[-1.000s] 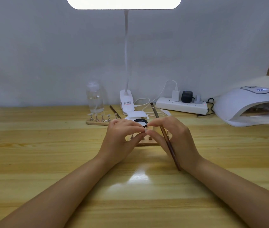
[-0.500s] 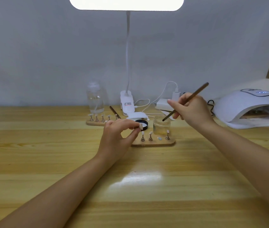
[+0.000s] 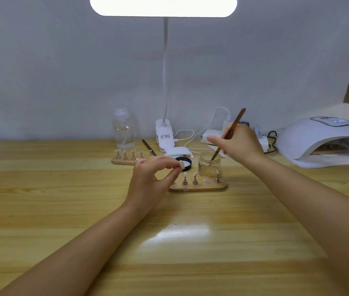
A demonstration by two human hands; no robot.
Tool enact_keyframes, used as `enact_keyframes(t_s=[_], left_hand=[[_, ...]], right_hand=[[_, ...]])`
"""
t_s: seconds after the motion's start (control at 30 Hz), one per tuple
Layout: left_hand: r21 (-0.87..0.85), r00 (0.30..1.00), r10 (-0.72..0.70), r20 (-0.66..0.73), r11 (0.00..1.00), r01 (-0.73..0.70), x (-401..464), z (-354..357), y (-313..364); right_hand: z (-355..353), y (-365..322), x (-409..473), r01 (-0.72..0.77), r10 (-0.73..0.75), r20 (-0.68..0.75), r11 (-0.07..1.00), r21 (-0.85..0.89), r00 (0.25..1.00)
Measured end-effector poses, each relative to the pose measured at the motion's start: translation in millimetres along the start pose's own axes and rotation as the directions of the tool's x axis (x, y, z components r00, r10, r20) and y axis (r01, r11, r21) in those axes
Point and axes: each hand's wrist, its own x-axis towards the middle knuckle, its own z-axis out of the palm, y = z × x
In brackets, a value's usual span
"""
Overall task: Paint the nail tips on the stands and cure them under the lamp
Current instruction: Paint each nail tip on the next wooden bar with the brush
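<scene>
Left hand (image 3: 150, 180) pinches a single nail tip (image 3: 181, 164) between thumb and forefinger, held just above the left end of the near wooden stand (image 3: 199, 186), which carries more tips on pegs. Right hand (image 3: 238, 144) grips a brown brush (image 3: 231, 130), bristle end dipped in the small glass jar (image 3: 209, 165) just behind that stand. Second stand (image 3: 126, 158) sits far left on the desk (image 3: 62, 210); curing lamp (image 3: 327, 142) far right.

Both my forearms are bare right up to the frame's edge, no sleeves showing. My left hand (image 3: 150, 184) wears no ring, no watch or band at the wrist. My right hand (image 3: 238, 144) is just as plain, nothing on it.
</scene>
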Motion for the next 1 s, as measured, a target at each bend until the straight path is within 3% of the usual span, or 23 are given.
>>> enact_keyframes(t_s=[0.13,0.3,0.53,0.67,0.83,0.9,1.0], left_hand=[[0.016,1.000,0.000,-0.012,1.000,0.000,-0.1,1.4,-2.0],[0.022,1.000,0.000,-0.017,1.000,0.001,-0.6,1.6,-3.0],[0.024,1.000,-0.003,-0.029,1.000,0.004,0.3,2.8,-3.0],[0.032,0.999,-0.031,-0.023,0.999,0.032,0.0,2.8,-3.7],[0.021,0.999,-0.045,-0.008,0.999,0.045,-0.4,2.4,-4.3],[0.019,0.999,-0.045,-0.008,0.999,0.046,-0.7,2.5,-4.4],[0.013,0.999,-0.049,0.002,0.999,0.049,0.0,2.4,-3.5]], right_hand=[[-11.1,7.7,2.7,-0.052,0.065,-0.116,0.992,0.113,0.991],[-15.2,17.7,3.5,-0.130,0.164,-0.133,0.964,0.232,0.977],[-23.2,16.0,-4.5,-0.079,0.165,-0.305,0.958,0.276,0.938],[-13.1,3.4,-28.8,0.129,0.052,-0.376,0.889,0.439,0.925],[11.4,-5.2,-69.5,0.405,-0.297,-0.296,0.805,0.434,0.908],[16.1,-6.2,-76.3,0.446,-0.361,-0.275,0.807,0.386,0.891],[16.5,-13.5,-79.5,0.375,-0.297,-0.236,0.812,0.447,0.925]])
